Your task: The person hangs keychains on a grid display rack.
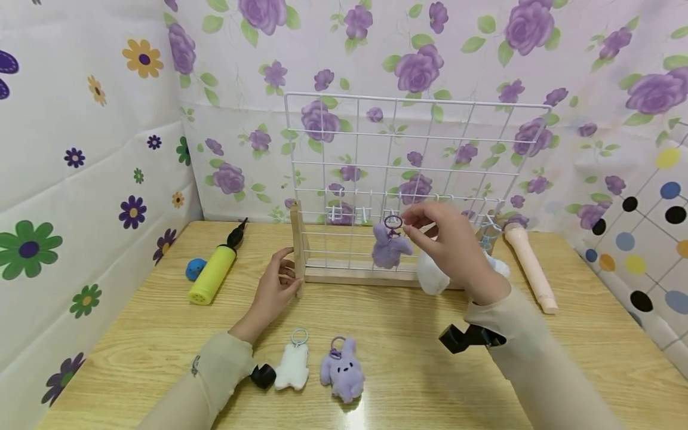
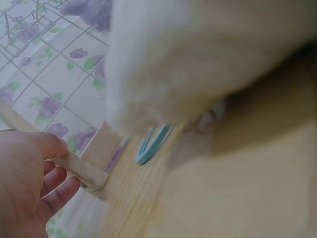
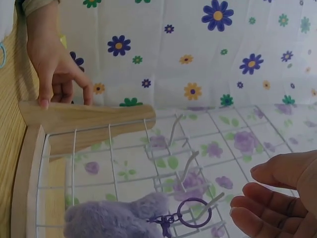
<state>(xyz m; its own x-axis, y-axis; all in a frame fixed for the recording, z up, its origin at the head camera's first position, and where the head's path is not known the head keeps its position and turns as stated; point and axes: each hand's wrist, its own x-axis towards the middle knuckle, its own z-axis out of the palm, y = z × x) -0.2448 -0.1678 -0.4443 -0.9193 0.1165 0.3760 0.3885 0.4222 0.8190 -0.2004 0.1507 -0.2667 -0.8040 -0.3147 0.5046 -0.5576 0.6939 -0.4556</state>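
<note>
My left hand grips the left wooden upright of a white wire grid rack, thumb on one side and fingers on the other. A purple plush keychain hangs by its dark purple ring from a hook on the grid. Just right of that ring is my right hand; in the right wrist view its fingers are loosely bent, apart from the ring and holding nothing. Behind this hand hangs a white plush, partly hidden.
On the table's front lie a white plush keychain and another purple plush keychain. A yellow hand pump and small blue ball-like thing lie left. A pale pink tube-shaped thing lies right. Several hooks line the grid.
</note>
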